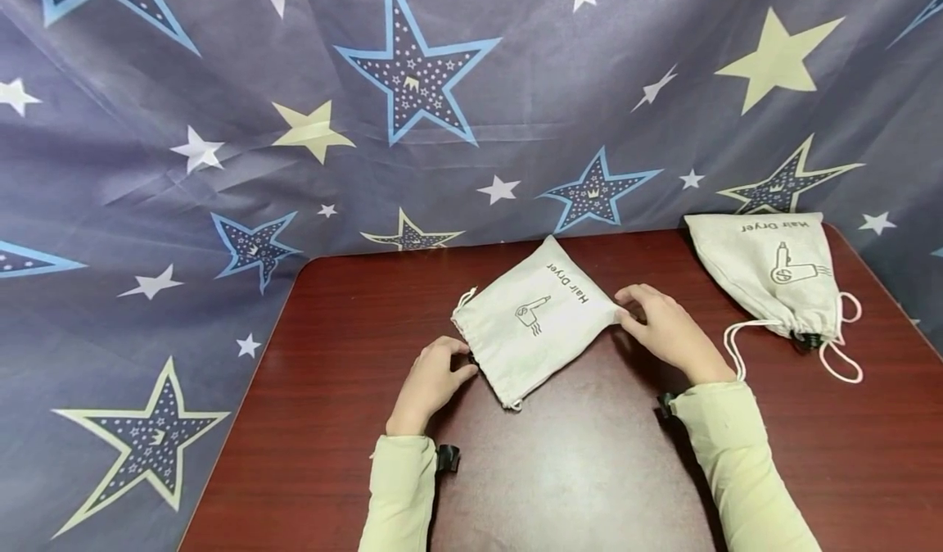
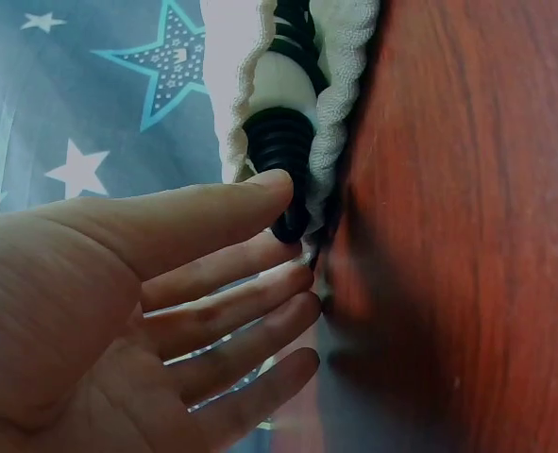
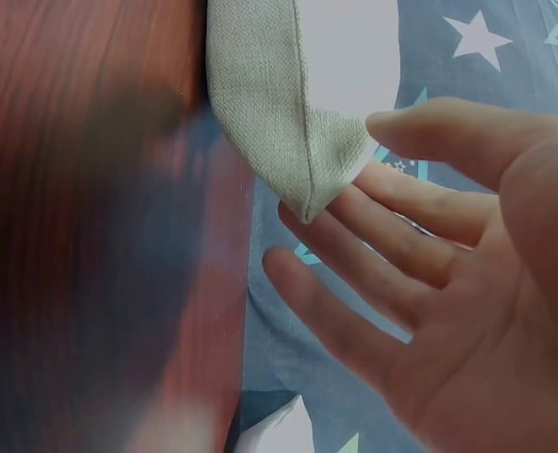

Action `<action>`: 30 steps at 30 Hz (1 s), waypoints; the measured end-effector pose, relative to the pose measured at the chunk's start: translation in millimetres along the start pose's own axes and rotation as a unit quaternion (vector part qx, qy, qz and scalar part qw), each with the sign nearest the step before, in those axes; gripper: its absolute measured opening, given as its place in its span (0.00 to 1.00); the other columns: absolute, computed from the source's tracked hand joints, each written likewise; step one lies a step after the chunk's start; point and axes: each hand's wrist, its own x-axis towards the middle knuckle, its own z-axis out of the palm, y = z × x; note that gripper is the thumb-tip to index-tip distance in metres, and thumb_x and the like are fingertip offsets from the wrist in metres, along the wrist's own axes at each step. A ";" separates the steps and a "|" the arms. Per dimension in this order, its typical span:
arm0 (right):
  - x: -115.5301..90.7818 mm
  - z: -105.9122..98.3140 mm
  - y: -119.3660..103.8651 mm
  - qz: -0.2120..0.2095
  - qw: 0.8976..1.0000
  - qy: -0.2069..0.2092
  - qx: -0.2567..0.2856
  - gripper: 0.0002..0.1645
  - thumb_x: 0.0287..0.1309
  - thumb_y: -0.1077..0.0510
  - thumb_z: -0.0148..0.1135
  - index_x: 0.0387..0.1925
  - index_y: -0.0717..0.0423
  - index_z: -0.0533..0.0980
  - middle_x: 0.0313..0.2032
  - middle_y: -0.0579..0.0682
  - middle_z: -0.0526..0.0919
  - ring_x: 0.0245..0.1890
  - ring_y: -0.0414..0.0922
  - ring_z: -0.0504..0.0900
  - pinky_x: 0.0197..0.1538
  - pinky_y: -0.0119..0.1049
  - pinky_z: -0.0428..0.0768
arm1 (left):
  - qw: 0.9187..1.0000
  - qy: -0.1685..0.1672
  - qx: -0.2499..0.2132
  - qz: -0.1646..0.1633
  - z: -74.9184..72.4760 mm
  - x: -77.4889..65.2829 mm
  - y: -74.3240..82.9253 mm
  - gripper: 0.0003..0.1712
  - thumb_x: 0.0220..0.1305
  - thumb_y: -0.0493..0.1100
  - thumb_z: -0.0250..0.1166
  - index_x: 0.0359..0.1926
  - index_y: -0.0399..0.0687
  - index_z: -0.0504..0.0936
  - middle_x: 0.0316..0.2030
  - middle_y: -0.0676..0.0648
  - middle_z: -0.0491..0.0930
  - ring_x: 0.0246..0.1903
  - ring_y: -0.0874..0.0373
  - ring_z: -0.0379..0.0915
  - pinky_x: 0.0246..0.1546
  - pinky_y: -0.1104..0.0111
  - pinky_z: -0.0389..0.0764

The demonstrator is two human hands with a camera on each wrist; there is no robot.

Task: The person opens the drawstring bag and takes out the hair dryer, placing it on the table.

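Observation:
A white cloth drawstring bag, printed "Hair Dryer" with a dryer drawing, lies turned at an angle on the table. Its gathered mouth faces my left hand. Inside that opening shows a black ribbed piece with a pale band above it, likely the cord end of a dryer; the rest is hidden in the cloth. Thumb and forefinger of the left hand pinch its tip, the other fingers spread. At the opposite end, my right hand pinches the bag's bottom corner between thumb and fingers.
A second printed drawstring bag lies at the table's back right, its white cords looped out and something black at its mouth. Behind the dark red table hangs a grey-blue cloth with stars.

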 end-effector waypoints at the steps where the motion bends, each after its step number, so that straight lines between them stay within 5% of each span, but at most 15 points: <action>1: -0.2 -0.3 -0.1 -0.003 1.000 -0.001 0.002 0.14 0.64 0.65 0.61 0.48 0.69 0.76 0.45 0.63 0.82 0.43 0.57 0.85 0.50 0.53 0.80 | 1.000 0.001 0.002 0.003 0.5 0.5 -0.3 0.15 0.59 0.41 0.71 0.46 0.39 0.85 0.49 0.44 0.82 0.54 0.47 0.77 0.56 0.53 0.75; 23: 0.3 4.6 0.9 -0.004 0.999 0.038 -0.029 0.02 0.59 0.66 0.64 0.34 0.60 0.77 0.34 0.56 0.84 0.34 0.51 0.85 0.41 0.51 0.80 | 0.999 0.036 0.018 -0.010 7.8 5.1 -1.2 0.15 0.51 0.46 0.77 0.41 0.49 0.88 0.36 0.52 0.85 0.37 0.55 0.82 0.41 0.57 0.81; 30: 2.7 4.5 4.9 -0.006 0.999 0.040 -0.024 0.03 0.59 0.67 0.64 0.33 0.59 0.77 0.32 0.55 0.84 0.33 0.50 0.85 0.40 0.50 0.80 | 0.998 0.061 0.018 -0.014 7.4 4.8 -4.2 0.15 0.48 0.50 0.78 0.40 0.56 0.90 0.37 0.55 0.88 0.39 0.55 0.85 0.40 0.57 0.83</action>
